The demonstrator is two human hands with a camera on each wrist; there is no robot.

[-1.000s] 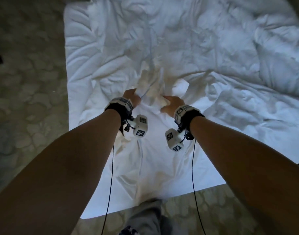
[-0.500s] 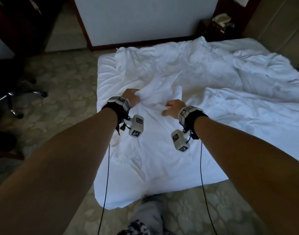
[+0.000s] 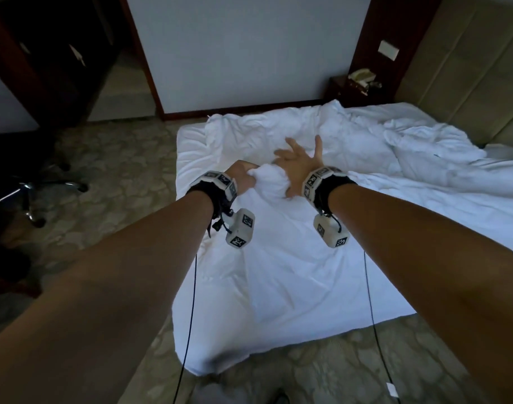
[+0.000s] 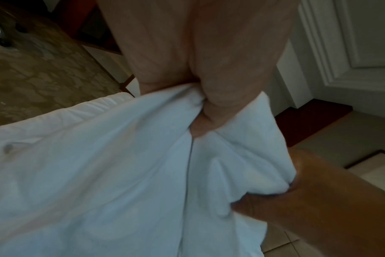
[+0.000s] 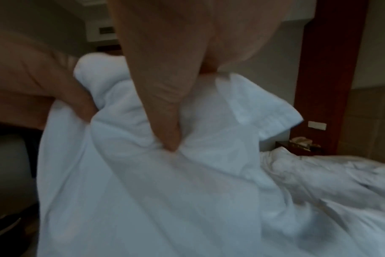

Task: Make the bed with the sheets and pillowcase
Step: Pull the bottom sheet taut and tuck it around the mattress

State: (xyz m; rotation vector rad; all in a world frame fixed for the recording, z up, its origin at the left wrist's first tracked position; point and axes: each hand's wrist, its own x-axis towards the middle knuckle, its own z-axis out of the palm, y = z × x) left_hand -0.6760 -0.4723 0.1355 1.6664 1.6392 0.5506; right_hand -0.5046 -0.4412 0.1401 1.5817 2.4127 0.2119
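Both of your hands are on one raised bunch of the white sheet (image 3: 267,182), lifted above the near end of the bed (image 3: 278,287). Your left hand (image 3: 242,176) grips the bunch with fingers curled into the cloth. Your right hand (image 3: 300,161) has its fingers spread, while its thumb presses a fold in from below, as the right wrist view shows.

You seem to be in the spreading step: gathering cloth to find an edge or corner. Next, you likely need to close the right hand on the fold, then draw your hands apart to open it out.

Rumpled bedding (image 3: 409,147) lies heaped toward the padded headboard (image 3: 468,83), so pull away from it. Carpet (image 3: 118,170) to your left gives standing room; a chair base (image 3: 31,193) sits well apart from the bed's left edge.
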